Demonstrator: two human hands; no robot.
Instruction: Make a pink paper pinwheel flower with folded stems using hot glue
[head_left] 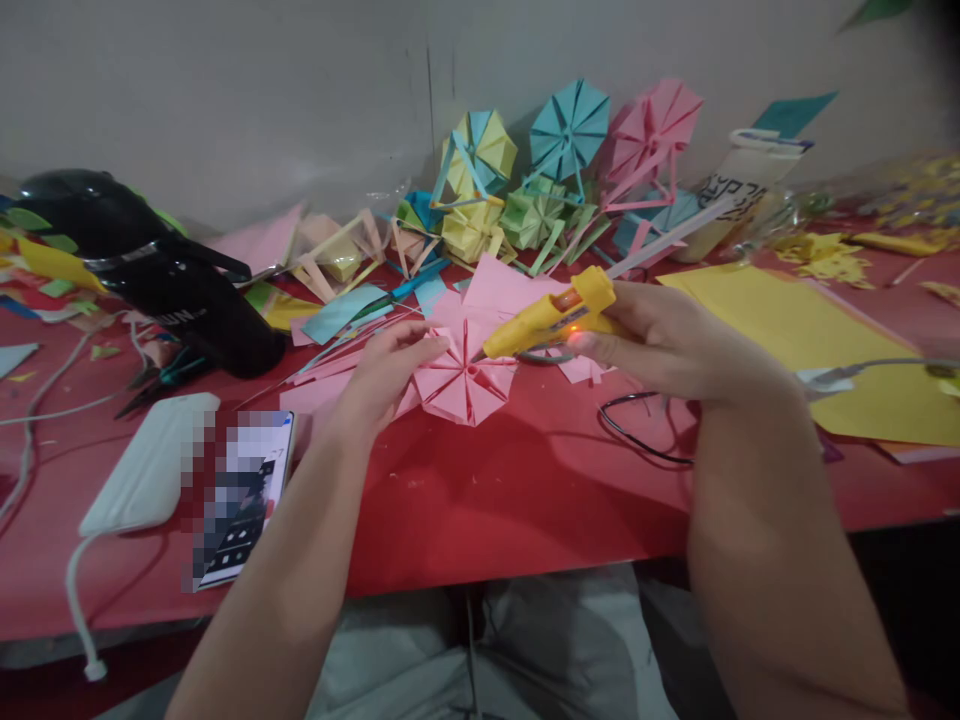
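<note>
A yellow hot glue gun (551, 312) with a small lit orange light is gripped by my right hand (660, 335). A long clear glue stick (664, 238) pokes out of its back end. The nozzle points left and down, right at the pink folded-paper rosette (465, 385); whether it touches the paper I cannot tell. My left hand (394, 365) holds the rosette by its left edge, thumb on top. Pink paper pieces (495, 282) lie behind and beneath the rosette, partly hidden by it.
Finished paper rosettes (570, 125) in several colours lean against the wall. A black bottle (187, 290), a white power bank (150, 465) and a phone (251, 500) are on the left. Yellow paper sheets (795, 350) lie right. A black cable (645, 450) loops under my right arm.
</note>
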